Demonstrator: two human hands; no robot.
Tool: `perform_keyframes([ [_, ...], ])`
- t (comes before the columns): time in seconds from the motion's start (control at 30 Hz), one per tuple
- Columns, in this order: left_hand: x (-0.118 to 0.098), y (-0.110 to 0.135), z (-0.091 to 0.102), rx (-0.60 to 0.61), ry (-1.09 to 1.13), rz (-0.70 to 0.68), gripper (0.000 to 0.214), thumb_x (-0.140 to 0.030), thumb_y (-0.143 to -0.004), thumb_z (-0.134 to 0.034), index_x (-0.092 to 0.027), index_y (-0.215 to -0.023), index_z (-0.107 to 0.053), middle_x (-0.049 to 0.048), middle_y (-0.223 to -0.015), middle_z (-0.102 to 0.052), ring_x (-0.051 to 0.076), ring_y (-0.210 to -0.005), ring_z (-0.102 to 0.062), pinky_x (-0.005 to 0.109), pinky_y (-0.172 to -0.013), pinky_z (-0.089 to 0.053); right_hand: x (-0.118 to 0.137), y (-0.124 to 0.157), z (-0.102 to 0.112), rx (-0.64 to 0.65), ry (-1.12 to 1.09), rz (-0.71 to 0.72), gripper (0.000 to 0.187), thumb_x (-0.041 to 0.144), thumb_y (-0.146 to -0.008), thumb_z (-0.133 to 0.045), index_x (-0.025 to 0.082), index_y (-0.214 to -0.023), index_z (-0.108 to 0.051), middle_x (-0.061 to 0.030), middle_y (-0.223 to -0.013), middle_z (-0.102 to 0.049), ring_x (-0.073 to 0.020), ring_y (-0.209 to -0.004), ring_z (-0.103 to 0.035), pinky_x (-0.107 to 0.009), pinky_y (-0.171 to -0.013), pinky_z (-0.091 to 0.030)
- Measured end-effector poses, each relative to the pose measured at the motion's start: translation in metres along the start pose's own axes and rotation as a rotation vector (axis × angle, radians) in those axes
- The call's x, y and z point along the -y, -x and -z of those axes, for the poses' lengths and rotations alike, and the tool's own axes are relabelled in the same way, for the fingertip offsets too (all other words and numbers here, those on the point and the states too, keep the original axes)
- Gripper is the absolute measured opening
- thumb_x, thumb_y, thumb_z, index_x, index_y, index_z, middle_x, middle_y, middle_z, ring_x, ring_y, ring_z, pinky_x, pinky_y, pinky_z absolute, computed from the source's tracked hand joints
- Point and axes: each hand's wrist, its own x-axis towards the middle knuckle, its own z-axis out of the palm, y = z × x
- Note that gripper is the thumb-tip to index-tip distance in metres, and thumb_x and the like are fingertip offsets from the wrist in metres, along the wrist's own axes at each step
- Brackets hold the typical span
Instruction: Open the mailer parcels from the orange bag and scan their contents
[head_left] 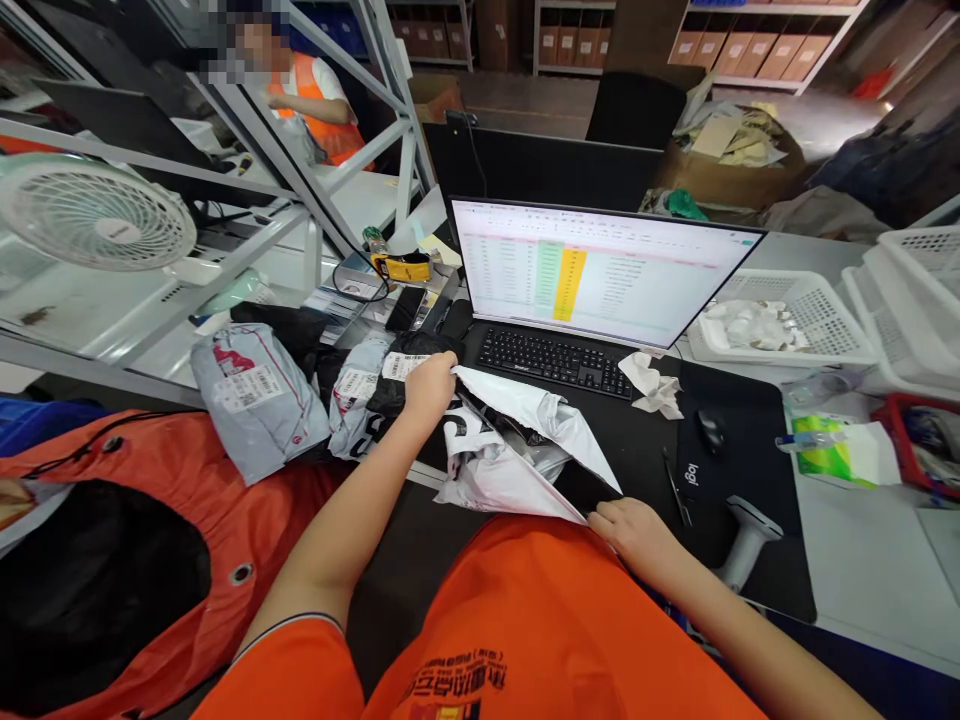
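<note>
A white plastic mailer bag (510, 440) lies torn open on the black desk mat in front of the keyboard (555, 362). My left hand (429, 388) is closed on the bag's far upper edge. My right hand (636, 532) is closed on its near lower corner, close to my orange shirt. Something dark shows inside the opened bag. A black parcel with a white label (405, 366) lies just beyond my left hand.
Grey parcels (255, 400) are piled at the left, above an orange sack (150, 540). A monitor (600, 272) shows a spreadsheet. A mouse (709, 430), a handheld scanner (746, 535), a pen, crumpled tissue and white baskets (780, 320) sit at the right. A person in an orange vest is behind the shelving.
</note>
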Motion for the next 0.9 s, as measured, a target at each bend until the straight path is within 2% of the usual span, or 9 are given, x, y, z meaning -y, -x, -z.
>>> perform_keyframes([
  [0.1,-0.016,0.021,-0.001,0.016,0.036,-0.068,0.039,-0.005,-0.083,-0.056,-0.007,-0.122,-0.059,0.0194,-0.117,-0.064,0.031,-0.109,-0.059,0.045,-0.094,-0.046,0.003,-0.011,-0.003,0.069,-0.016,0.012,0.022,0.002,-0.090,-0.053,0.019,-0.076,-0.054,0.0007,-0.071,-0.051,-0.0146,-0.062,-0.043,-0.032,-0.060,-0.024],
  [0.2,-0.045,0.062,0.002,0.088,0.115,-0.330,0.053,-0.014,-0.076,-0.072,-0.020,-0.126,-0.060,0.0137,-0.141,-0.052,0.030,-0.130,-0.048,0.044,-0.109,-0.038,0.009,-0.026,-0.008,0.012,-0.045,-0.010,0.026,0.000,-0.089,-0.051,0.018,-0.071,-0.055,0.0002,-0.069,-0.050,-0.0142,-0.062,-0.040,-0.032,-0.059,-0.021],
  [0.27,-0.060,0.092,0.001,0.177,0.191,-0.598,0.033,-0.023,-0.078,-0.073,-0.024,-0.110,-0.069,0.0098,-0.146,-0.050,0.030,-0.135,-0.044,0.049,-0.117,-0.030,0.012,-0.034,-0.009,-0.026,-0.075,-0.022,0.027,0.000,-0.090,-0.050,0.018,-0.070,-0.057,-0.0003,-0.069,-0.050,-0.0141,-0.062,-0.039,-0.032,-0.059,-0.021],
  [0.33,-0.066,0.114,-0.005,0.239,0.212,-0.699,0.013,-0.023,-0.080,-0.071,-0.023,-0.093,-0.074,0.0088,-0.151,-0.047,0.032,-0.140,-0.039,0.053,-0.121,-0.021,0.014,-0.037,-0.007,-0.021,-0.109,-0.013,0.026,0.002,-0.091,-0.051,0.018,-0.072,-0.059,-0.0003,-0.069,-0.050,-0.0142,-0.063,-0.040,-0.032,-0.059,-0.022],
  [0.47,-0.044,0.122,-0.026,0.180,0.041,-0.468,0.015,-0.013,-0.077,-0.071,-0.021,-0.088,-0.077,0.0083,-0.155,-0.043,0.036,-0.147,-0.030,0.058,-0.122,-0.014,0.017,-0.034,-0.003,0.086,-0.125,0.039,0.021,0.004,-0.091,-0.054,0.019,-0.081,-0.065,-0.0001,-0.071,-0.051,-0.0136,-0.064,-0.043,-0.031,-0.059,-0.024],
  [0.6,-0.015,0.107,-0.034,0.157,-0.093,-0.376,0.030,-0.030,-0.068,-0.084,-0.021,-0.096,-0.078,0.0101,-0.156,-0.041,0.043,-0.147,-0.024,0.066,-0.120,-0.005,0.020,-0.029,0.007,0.209,-0.154,-0.006,0.019,0.007,-0.092,-0.057,0.020,-0.085,-0.068,0.0000,-0.072,-0.051,-0.0127,-0.063,-0.046,-0.029,-0.057,-0.028],
  [0.67,-0.010,0.106,-0.034,0.154,-0.096,-0.381,0.034,-0.038,-0.069,-0.083,-0.021,-0.098,-0.077,0.0099,-0.157,-0.040,0.044,-0.146,-0.025,0.067,-0.119,-0.005,0.021,-0.031,0.018,0.263,-0.288,-0.046,0.011,0.017,-0.094,-0.059,0.021,-0.091,-0.069,-0.0002,-0.077,-0.053,-0.0125,-0.066,-0.051,-0.026,-0.059,-0.035],
  [0.8,-0.012,0.112,-0.035,0.131,-0.076,-0.355,0.022,-0.036,-0.081,-0.073,-0.019,-0.094,-0.077,0.0080,-0.160,-0.035,0.041,-0.146,-0.028,0.065,-0.119,-0.014,0.019,-0.050,0.036,0.199,-0.625,-0.104,0.027,0.028,-0.103,-0.046,0.022,-0.125,-0.059,-0.0064,-0.112,-0.059,-0.0146,-0.098,-0.058,-0.025,-0.087,-0.048],
  [0.9,-0.015,0.117,-0.034,0.120,-0.081,-0.345,0.017,-0.027,-0.083,-0.068,-0.017,-0.094,-0.077,0.0095,-0.161,-0.032,0.039,-0.145,-0.030,0.062,-0.119,-0.020,0.019,-0.078,0.021,0.145,-0.426,-0.055,0.033,0.013,-0.099,-0.042,0.016,-0.130,-0.056,-0.0117,-0.129,-0.055,-0.0215,-0.119,-0.052,-0.035,-0.104,-0.044],
])
